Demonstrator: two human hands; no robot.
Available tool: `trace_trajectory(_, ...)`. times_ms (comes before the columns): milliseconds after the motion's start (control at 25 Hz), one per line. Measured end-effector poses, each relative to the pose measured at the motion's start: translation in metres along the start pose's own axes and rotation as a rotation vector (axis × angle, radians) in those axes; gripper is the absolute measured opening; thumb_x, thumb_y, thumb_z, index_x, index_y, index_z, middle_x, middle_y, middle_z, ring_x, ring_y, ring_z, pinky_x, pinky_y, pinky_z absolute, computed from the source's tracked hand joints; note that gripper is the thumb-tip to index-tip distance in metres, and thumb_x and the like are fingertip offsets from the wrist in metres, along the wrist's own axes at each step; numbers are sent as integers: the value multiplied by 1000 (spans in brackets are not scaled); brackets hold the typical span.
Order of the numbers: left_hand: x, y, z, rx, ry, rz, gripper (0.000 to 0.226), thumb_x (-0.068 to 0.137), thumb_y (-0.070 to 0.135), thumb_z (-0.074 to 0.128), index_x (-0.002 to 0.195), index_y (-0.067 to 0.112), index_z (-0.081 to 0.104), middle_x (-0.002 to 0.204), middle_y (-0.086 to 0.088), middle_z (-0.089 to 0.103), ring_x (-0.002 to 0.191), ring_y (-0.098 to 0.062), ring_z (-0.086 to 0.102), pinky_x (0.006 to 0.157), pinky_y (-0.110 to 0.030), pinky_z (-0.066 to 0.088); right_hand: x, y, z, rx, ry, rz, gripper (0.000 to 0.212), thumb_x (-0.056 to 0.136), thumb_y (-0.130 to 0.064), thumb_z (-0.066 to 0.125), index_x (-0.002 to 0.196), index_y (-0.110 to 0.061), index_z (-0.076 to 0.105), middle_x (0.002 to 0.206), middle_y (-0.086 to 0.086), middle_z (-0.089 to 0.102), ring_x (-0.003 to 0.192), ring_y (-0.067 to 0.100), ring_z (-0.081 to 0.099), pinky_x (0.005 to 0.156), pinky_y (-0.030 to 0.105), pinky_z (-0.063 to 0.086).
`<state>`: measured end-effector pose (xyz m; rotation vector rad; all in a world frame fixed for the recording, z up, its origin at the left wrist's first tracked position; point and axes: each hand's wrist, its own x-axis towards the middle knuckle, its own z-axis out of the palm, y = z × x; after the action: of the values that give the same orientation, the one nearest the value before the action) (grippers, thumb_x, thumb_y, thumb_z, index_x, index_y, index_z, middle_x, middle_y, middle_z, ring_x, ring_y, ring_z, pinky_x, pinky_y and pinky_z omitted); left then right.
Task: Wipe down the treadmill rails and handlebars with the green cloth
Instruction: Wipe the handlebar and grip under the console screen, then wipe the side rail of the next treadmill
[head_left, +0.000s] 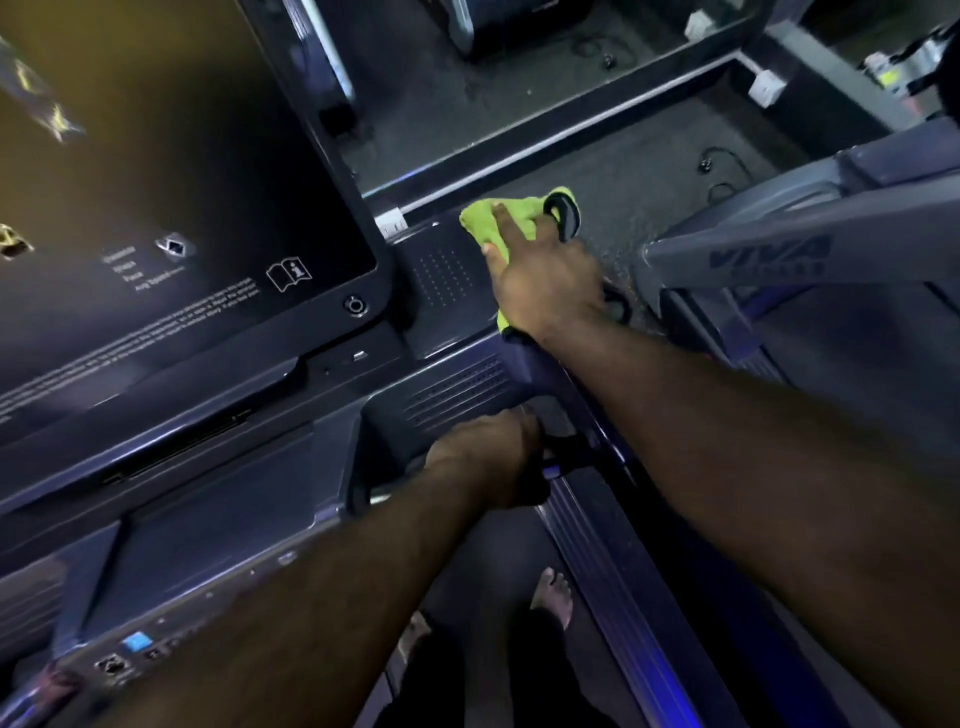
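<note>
**One cloth, two hands on the treadmill**

One green cloth (493, 221) sits under the right hand (545, 291), which presses it flat, index finger straight, on the console corner. The left hand (493, 452), nearer the body than the right, is curled tight round one dark handlebar (569, 447). One screen (156, 182) left of both hands, text too blurred to read. One side rail (613, 571) under the right forearm, one bare foot (553, 597) beside it. Dark carpet floor (649, 171). The grey frame (769, 254) right of the right hand reads "VIVA".
</note>
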<state>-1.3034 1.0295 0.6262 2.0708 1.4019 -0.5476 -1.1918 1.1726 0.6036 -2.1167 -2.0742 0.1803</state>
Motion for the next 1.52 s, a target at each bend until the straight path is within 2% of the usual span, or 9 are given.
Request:
trace_trajectory(440, -33, 12, 16, 226, 221, -63, 55, 92, 53, 60, 132, 16, 55, 127, -11, 66, 113, -36, 66, 83, -40, 47, -116, 41, -18, -15, 17, -22, 60, 106, -66, 29, 163, -51, 19, 164, 5, 34, 113, 42, 59, 87, 48, 54)
trace_trajectory(680, -99, -15, 40, 362, 307, -100, 111, 94, 60, 61, 166, 5, -3, 169, -15, 23, 149, -37, 34, 117, -54, 33, -207, 59, -31, -76, 96, -209, 55, 89, -39, 75, 140, -50, 59, 155, -3, 47, 111, 36, 56, 89, 46, 53)
trace_trajectory(760, -140, -28, 47, 280, 350, -60, 105, 95, 54, 61, 165, 3, 3, 172, -18, 18, 154, -36, 28, 124, -49, 28, -239, 63, -38, 129, 174, -323, 56, 76, -11, 81, 122, -43, 74, 148, -7, 57, 116, 33, 59, 95, 46, 53)
trace_trajectory(840, -186, -37, 51, 45, 426, -31, 78, 96, 46, 63, 157, 6, 35, 158, -18, 45, 143, -34, 46, 112, -39, 42, -265, 43, -59, 471, 176, -320, 65, 73, 4, 74, 125, -35, 75, 149, -10, 55, 130, 25, 58, 110, 36, 47)
trace_trajectory(920, -238, -49, 59, -170, 518, -51, 43, 95, 45, 67, 125, 14, 63, 125, -11, 70, 118, -31, 64, 87, -34, 48, -293, 5, -87, 712, 59, -247, 71, 82, 6, 73, 142, -31, 65, 147, -10, 54, 137, 16, 53, 114, 17, 36)
trace_trajectory(1000, -287, -67, 71, -352, 626, -76, 35, 92, 47, 73, 112, 17, 72, 109, -5, 75, 103, -26, 70, 83, -32, 51, -319, -32, -103, 840, -30, -183, 77, 87, -7, 79, 153, -35, 51, 144, -10, 56, 129, 14, 57, 109, 21, 41)
trace_trajectory(1120, -357, -96, 101, -527, 736, -108, 25, 89, 39, 80, 103, 18, 78, 96, 2, 78, 90, -13, 72, 82, -28, 55, -351, -88, -115, 963, -118, -211, 70, 90, -18, 82, 149, -38, 51, 140, -11, 60, 121, 6, 59, 109, 31, 46)
trace_trajectory(1240, -408, -116, 127, -681, 826, -165, 22, 87, 29, 85, 102, 14, 79, 89, 6, 77, 79, 0, 69, 75, -17, 53, -372, -141, -118, 1071, -265, -311, 62, 91, -13, 81, 145, -27, 56, 133, -16, 62, 117, -11, 58, 100, 13, 46)
trace_trajectory(1520, -483, -140, 181, -913, 1012, -496, 29, 73, -6, 87, 79, 16, 68, 67, 6, 66, 60, -1, 57, 62, -20, 50, -371, -238, -106, 1148, -618, -623, 58, 91, -30, 82, 144, -37, 58, 136, -14, 67, 123, 4, 63, 103, 29, 51)
